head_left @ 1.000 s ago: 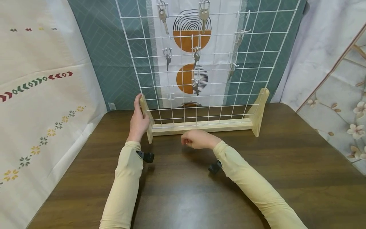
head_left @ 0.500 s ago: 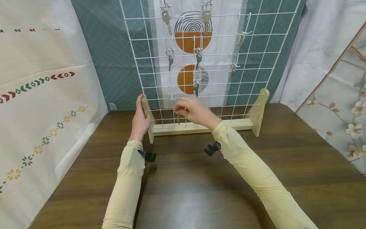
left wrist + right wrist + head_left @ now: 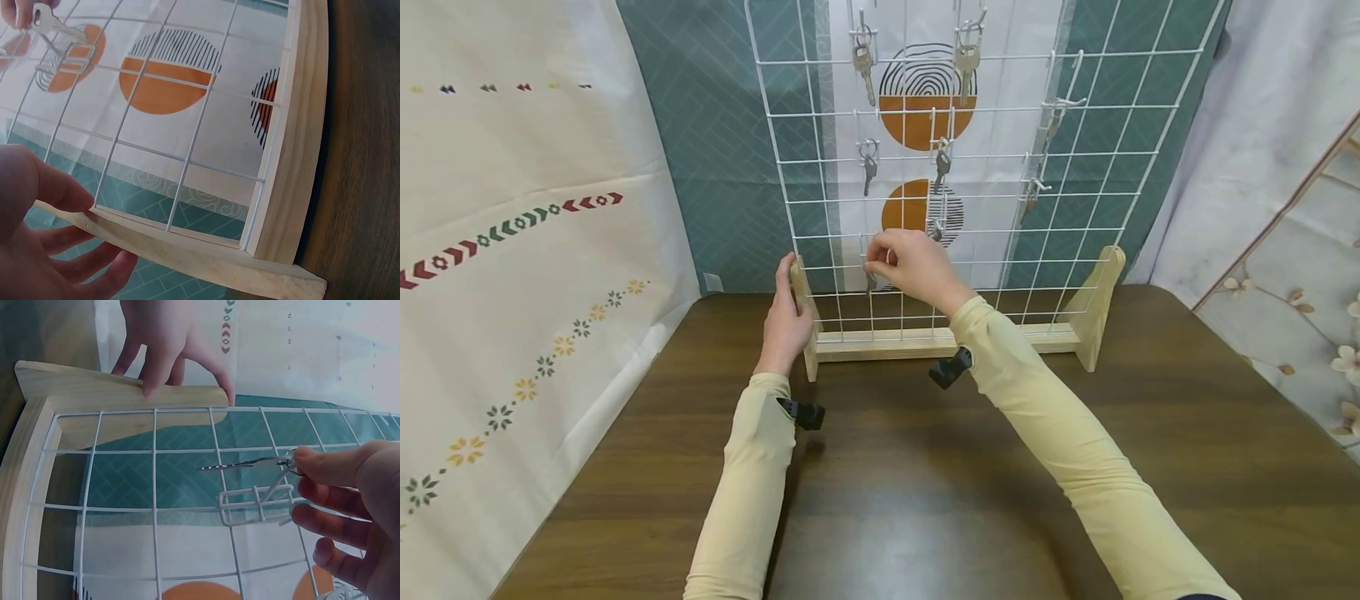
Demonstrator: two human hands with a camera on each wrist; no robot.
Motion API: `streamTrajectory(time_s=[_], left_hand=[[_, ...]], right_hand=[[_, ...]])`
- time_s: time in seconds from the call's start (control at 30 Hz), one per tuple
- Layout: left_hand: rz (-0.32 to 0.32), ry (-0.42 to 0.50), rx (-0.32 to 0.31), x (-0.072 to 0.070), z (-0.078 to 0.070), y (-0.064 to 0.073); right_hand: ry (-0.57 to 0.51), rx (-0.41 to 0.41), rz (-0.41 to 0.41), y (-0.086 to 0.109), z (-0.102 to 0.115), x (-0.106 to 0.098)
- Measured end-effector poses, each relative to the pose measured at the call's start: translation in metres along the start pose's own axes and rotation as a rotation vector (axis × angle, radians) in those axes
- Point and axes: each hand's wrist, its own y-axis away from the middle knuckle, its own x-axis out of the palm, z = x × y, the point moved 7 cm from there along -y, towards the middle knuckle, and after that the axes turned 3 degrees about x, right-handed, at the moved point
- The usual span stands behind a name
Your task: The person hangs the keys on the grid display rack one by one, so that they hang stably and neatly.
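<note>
My right hand [image 3: 917, 262] is raised in front of the lower left part of the white wire grid [image 3: 155, 481]. Its thumb and forefinger pinch a small ring [image 3: 290, 464] with a silver key [image 3: 240, 464] on it. Close beside the key, a white wire hook [image 3: 250, 506] juts from the grid, the ring near its prong end. My left hand [image 3: 786, 329] grips the stand's left wooden side piece [image 3: 119, 394], thumb on one face and fingers on the other. In the left wrist view, the key [image 3: 56, 24] shows at the upper left corner.
Several keys hang on other hooks, among them a key [image 3: 863, 67] at the top left and a key [image 3: 870, 173] below it. A wooden crossbar [image 3: 887, 348] joins the left side to the right wooden side piece [image 3: 1101, 308] on the brown table [image 3: 880, 483].
My right hand has risen from just above the table to the hook on the grid, bringing the key up. The left hand keeps its hold on the stand; the head view has shifted slightly.
</note>
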Motion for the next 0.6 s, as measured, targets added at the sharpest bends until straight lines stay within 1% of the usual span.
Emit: streamTrajectory(time_s=[0.3,0.43,0.53,0.6], left_hand=[[0.001,-0.004,-0.003,0.002,0.001,0.0],[-0.011,0.002,0.008,0.002,0.0,-0.001],[-0.001,0.012,0.009,0.002,0.0,-0.003],[0.018,0.012,0.009,0.001,-0.001,-0.003]], right_hand=[[-0.024,0.011,-0.003,0.001,-0.006,0.003],[-0.017,-0.018,-0.025,0.004,-0.005,0.003],[-0.039,-0.046,-0.057,0.016,-0.002,0.004],[-0.059,-0.061,-0.073,0.03,-0.001,0.007]])
